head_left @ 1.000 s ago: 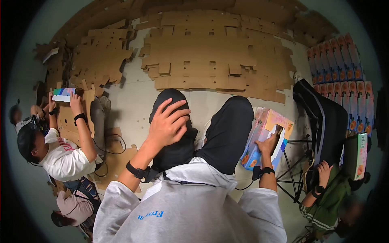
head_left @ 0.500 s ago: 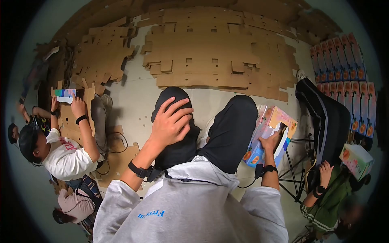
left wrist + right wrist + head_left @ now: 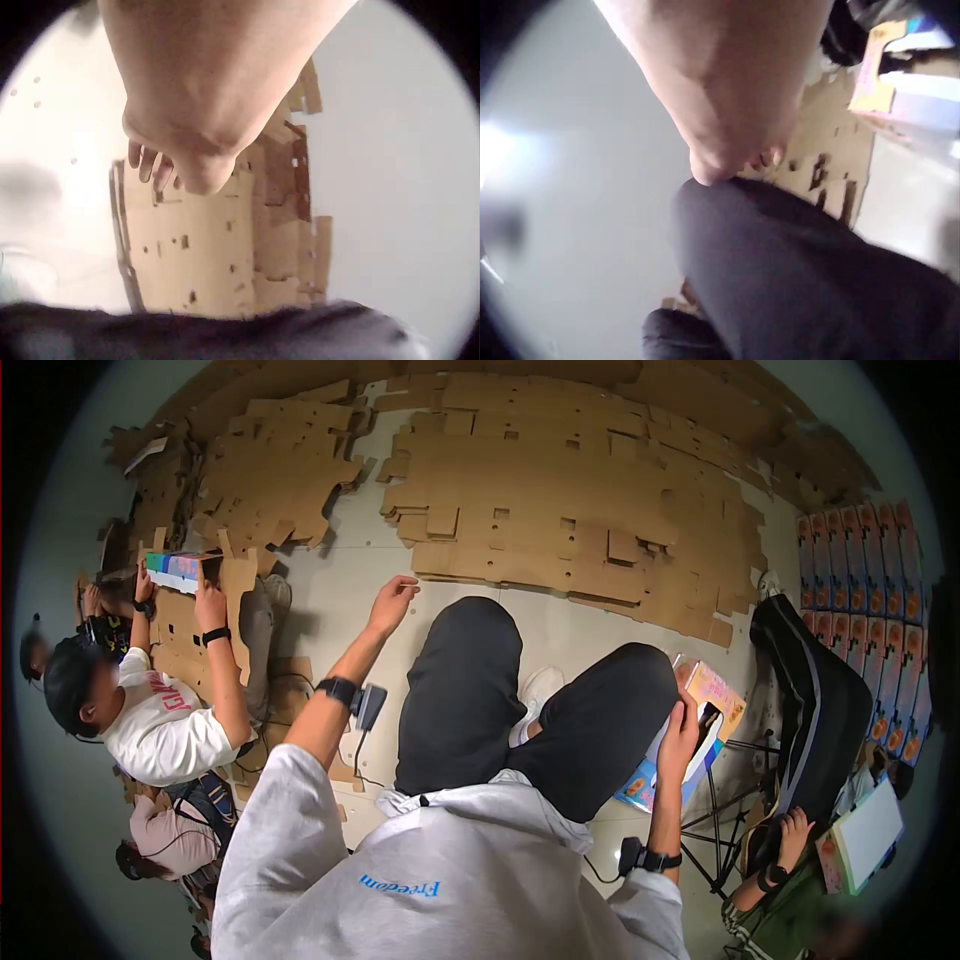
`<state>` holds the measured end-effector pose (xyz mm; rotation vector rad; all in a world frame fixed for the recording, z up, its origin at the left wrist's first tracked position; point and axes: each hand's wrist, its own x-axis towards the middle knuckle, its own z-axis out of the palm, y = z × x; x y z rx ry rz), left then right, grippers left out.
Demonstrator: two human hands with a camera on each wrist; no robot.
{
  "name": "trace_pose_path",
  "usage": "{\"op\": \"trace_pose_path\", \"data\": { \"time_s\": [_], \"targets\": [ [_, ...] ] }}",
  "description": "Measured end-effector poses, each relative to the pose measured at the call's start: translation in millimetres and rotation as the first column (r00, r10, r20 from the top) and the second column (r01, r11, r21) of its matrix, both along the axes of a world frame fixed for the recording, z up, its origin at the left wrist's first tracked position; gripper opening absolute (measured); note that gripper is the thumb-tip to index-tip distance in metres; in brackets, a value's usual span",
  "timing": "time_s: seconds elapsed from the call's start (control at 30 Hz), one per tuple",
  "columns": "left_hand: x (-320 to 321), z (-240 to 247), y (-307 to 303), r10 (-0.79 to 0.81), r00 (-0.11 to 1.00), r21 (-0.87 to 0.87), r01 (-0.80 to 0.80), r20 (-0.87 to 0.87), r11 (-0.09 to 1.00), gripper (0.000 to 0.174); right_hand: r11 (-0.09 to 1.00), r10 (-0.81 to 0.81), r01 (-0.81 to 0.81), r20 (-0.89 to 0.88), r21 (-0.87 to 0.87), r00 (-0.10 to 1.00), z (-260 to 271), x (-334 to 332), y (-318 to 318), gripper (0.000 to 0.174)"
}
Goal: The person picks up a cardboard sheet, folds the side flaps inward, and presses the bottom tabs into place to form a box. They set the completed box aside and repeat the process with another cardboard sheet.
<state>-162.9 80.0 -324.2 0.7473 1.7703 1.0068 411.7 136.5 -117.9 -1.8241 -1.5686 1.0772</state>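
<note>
My left hand (image 3: 393,603) is held out in front of the left knee (image 3: 468,635), fingers loosely bent and nothing in them. In the left wrist view the hand (image 3: 187,150) appears over flat cardboard. Beside the right knee (image 3: 640,670), my right hand (image 3: 680,738) has no object in its grasp. The right wrist view places that hand (image 3: 731,135) at the knee (image 3: 727,206), apart from the colourful box (image 3: 922,112). In the head view this box (image 3: 718,695), with a cut-out opening, stands right of the knee, partly hidden by the hand and leg.
Flattened cardboard (image 3: 540,490) covers much of the floor ahead. Rows of colourful boxes (image 3: 868,570) stand at the right. A person in white (image 3: 165,730) handles a box at the left; another in green (image 3: 800,920) sits at the right, near a tripod (image 3: 712,840).
My left hand has left the left knee and moved forward and left. The right hand has come away from the box toward the right knee. The head view has shifted.
</note>
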Motion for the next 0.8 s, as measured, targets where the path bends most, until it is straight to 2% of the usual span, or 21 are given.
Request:
{"op": "trace_pose_path", "data": {
  "time_s": [0.1,0.13,0.2,0.27,0.37,0.4,0.5,0.57,0.6,0.7,0.8],
  "targets": [
    [-29,-69,14,-0.053,0.998,-0.194,0.043,-0.043,0.980,0.042,0.973,0.065,-0.050,-0.058,0.224,0.996,61,-84,-4,0.055],
    [-27,-56,24,-0.042,0.998,-0.305,0.028,-0.039,0.952,0.057,0.960,0.077,-0.091,0.064,0.266,0.995,72,-100,-6,0.059],
    [-32,-70,37,0.037,0.999,-0.394,-0.037,-0.008,0.919,0.067,0.925,0.095,-0.199,0.309,0.324,0.946,82,-118,-4,0.066],
    [-36,-69,51,0.121,0.991,-0.472,-0.078,0.061,0.878,0.083,0.929,0.083,-0.190,0.319,0.319,0.944,76,-114,-3,0.072],
    [-43,-80,70,0.213,0.975,-0.495,-0.158,0.057,0.854,0.082,0.921,0.048,-0.166,0.321,0.353,0.946,70,-108,-1,0.071],
    [-45,-84,69,0.263,0.959,-0.482,-0.181,0.107,0.857,0.083,0.924,0.041,-0.159,0.321,0.349,0.946,71,-108,-1,0.071],
    [-50,-95,70,0.254,0.950,-0.447,-0.151,0.181,0.882,0.080,0.932,0.021,-0.135,0.324,0.335,0.946,72,-112,0,0.069],
    [-66,-129,66,0.114,0.991,-0.424,-0.132,-0.068,0.896,0.075,0.932,0.018,-0.133,0.325,0.337,0.946,71,-112,0,0.069],
    [-66,-128,70,0.042,0.980,-0.412,-0.119,-0.192,0.903,0.073,0.931,0.018,-0.135,0.327,0.339,0.945,71,-113,1,0.068],
    [-58,-126,74,-0.128,0.918,-0.380,-0.026,-0.375,0.925,0.060,0.926,0.026,-0.148,0.334,0.347,0.942,69,-114,2,0.067],
    [-45,-123,75,-0.100,0.797,-0.282,-0.091,-0.596,0.955,0.053,0.922,0.039,-0.162,0.331,0.352,0.943,69,-117,2,0.066]
  ]
}}
